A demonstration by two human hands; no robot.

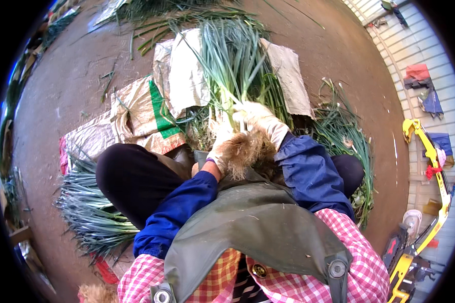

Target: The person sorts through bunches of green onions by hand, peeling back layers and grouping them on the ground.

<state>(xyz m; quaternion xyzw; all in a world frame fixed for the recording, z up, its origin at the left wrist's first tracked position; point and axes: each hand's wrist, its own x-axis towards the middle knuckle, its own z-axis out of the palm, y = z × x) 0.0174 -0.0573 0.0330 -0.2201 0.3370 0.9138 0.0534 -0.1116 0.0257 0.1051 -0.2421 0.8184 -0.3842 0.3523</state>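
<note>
One dark green apron point(253, 212) fills the lower middle of the frame, over a pink checked shirt point(359, 242). Dark-trousered knees point(131, 177) bend out to either side, and blue sleeves point(182, 207) cover the forearms.

At the centre, the gloved left hand point(221, 147) is curled around the pale stems of some green onions point(227, 103), their brown roots point(245, 151) hanging toward the apron. The gloved right hand point(264, 122), just above and to the right, is bent closed over the same stems; its fingertips are partly hidden. The leaves run toward the upper middle, merging with a thick bunch, so I cannot tell how many stalks are held.

More onions lie in a left pile point(98, 207) at lower left and a right pile point(346, 134) right of centre. Beyond the hands, pale sacks point(187, 70) flank the bunch on the brown floor point(328, 35). A yellow machine arm point(432, 151) stands at far right, before a white wall point(414, 43).
</note>
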